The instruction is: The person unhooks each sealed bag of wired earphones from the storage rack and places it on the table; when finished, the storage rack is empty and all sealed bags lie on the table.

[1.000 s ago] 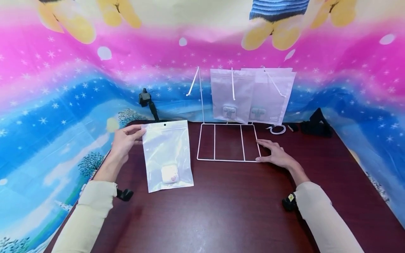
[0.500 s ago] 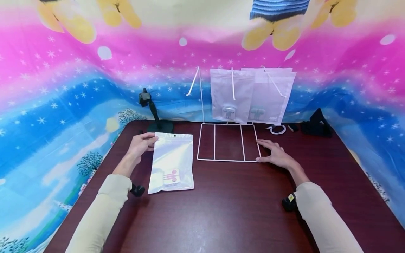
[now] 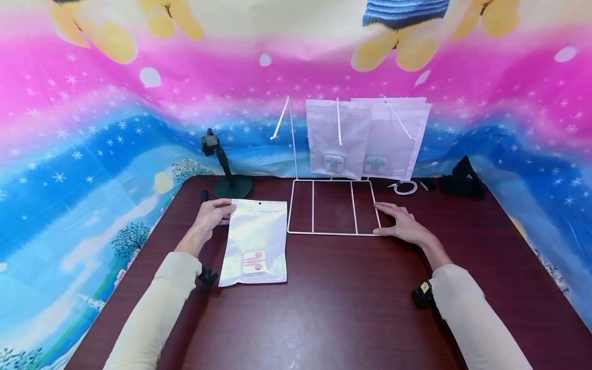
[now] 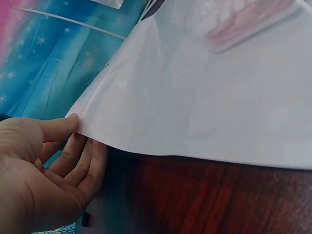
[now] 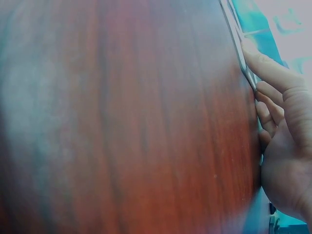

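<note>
My left hand [image 3: 210, 218] pinches the upper left corner of a white zip bag [image 3: 256, 226], thumb on its front. A small clear case with pink earphones [image 3: 254, 262] shows near the bag's bottom, and a hang hole is at its top. In the left wrist view the hand [image 4: 53, 165] grips the bag's edge [image 4: 146, 112] at one corner. On the right, my right hand [image 3: 402, 223] rests on a white wire display rack [image 3: 333, 234], thumb and forefinger touching its base near the front corner. The right wrist view has the hand [image 5: 287, 122] against the rack's wire [image 5: 239, 48].
Two hooks of the rack carry white bags [image 3: 337, 136]; its left hook [image 3: 279, 121] bears none. A black stand [image 3: 231, 185] is at the back left. Behind the rack's right side lie a coiled white cable [image 3: 405, 188] and a black holder [image 3: 462, 180].
My left hand has brought the zip bag slightly right and down, turning it so the pink earphones show. My right hand stays on the rack's base.
</note>
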`<state>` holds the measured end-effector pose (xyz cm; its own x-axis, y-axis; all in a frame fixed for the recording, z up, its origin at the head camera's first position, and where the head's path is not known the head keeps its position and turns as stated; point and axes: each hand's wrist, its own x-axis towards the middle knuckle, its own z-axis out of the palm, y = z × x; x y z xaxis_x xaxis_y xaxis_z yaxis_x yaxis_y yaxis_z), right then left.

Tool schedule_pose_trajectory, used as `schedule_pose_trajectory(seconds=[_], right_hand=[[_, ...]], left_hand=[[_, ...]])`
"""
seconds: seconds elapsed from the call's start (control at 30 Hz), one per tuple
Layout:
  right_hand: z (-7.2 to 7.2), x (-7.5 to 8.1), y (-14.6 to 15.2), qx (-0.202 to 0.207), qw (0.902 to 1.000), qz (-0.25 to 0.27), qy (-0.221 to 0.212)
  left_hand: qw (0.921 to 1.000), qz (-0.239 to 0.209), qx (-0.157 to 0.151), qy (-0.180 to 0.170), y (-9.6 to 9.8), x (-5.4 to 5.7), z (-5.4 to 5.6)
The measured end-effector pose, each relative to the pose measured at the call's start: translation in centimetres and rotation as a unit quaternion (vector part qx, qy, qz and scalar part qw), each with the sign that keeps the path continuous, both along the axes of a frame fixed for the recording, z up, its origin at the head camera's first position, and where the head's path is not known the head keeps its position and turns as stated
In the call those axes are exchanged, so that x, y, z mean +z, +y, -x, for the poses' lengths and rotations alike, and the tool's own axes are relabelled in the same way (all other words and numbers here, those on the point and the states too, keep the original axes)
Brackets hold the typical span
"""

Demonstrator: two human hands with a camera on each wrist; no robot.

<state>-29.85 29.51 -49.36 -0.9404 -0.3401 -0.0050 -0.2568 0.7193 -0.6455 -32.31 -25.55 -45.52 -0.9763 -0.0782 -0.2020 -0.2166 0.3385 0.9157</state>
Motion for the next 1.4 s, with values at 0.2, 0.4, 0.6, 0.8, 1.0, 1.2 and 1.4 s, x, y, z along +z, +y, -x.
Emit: schedule_pose_trajectory(seconds=[0.2,0.4,0.6,0.8,1.0,1.2,1.4], right_hand=[[-0.1,0.0,0.0,0.003,1.0,0.001,0.001],[-0.1,0.2,0.0,0.0,1.0,0.004,-0.003],[-0.1,0.1,-0.1,0.001,1.0,0.004,-0.003],[0.1,0.0,0.0,0.0,1.0,0.0,-0.001],[0.0,-0.2,0.0,0.001,1.0,0.006,-0.002],[-0.3,-0.4,-0.1,0.004,0.9999,0.006,-0.009],[-0.3,0.1,-0.1,0.0,1.0,0.006,-0.002]], left_hand=[[0.9998,0.001,-0.005,-0.022,-0.1,-0.5,0.2],[0.9997,0.006,-0.017,-0.016,-0.2,-0.1,0.1],[0.9997,0.012,-0.021,0.001,-1.2,1.0,-0.1],[0.9995,0.001,-0.029,0.016,-1.2,2.5,-0.2],[0.9975,-0.012,-0.049,0.051,-0.4,4.5,-0.3],[0.993,-0.032,-0.073,0.087,1.1,7.3,0.0],[0.9856,-0.06,-0.098,0.124,3.8,9.8,0.7]])
